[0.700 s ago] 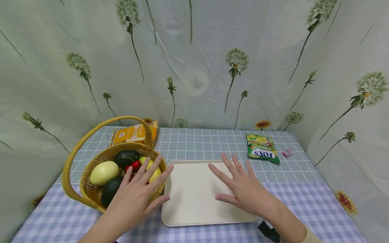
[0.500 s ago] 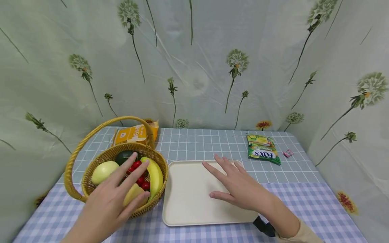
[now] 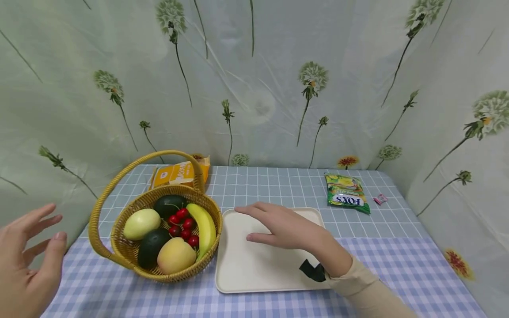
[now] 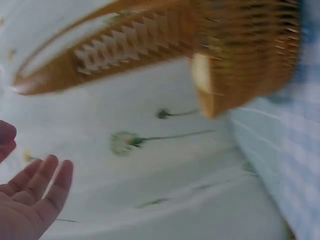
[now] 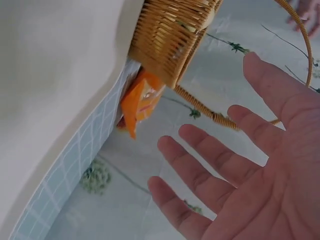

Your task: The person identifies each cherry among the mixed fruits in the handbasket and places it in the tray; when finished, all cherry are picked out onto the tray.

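My left hand (image 3: 29, 265) hangs in the air to the left of the wicker basket (image 3: 171, 278), fingers loosely bent and holding nothing. Above the cream tray (image 3: 242, 274) hovers my right hand (image 3: 284, 227), its fingers extended and spread in the right wrist view, with nothing in it. Inside the basket lie a banana (image 3: 207, 232), several red cherries (image 3: 187, 224), a peach (image 3: 176, 256), a pale yellow-green fruit (image 3: 142, 224) and two dark green fruits, one in front (image 3: 152, 248) and one behind (image 3: 169, 205). The basket's tall handle (image 3: 96, 212) arches over its left side.
Behind the basket sits an orange packet (image 3: 179, 173), partly hidden. A green FOX'S bag (image 3: 347, 193) lies at the back right, with a small pink wrapped sweet (image 3: 380, 199) beside it. A checked cloth (image 3: 397, 269) covers the table's front; a floral curtain (image 3: 262, 88) surrounds it.
My left hand has swung left, away from over the basket, uncovering the fruit. My right hand has shifted left over the tray and turned more sideways. The basket and tray stay put.
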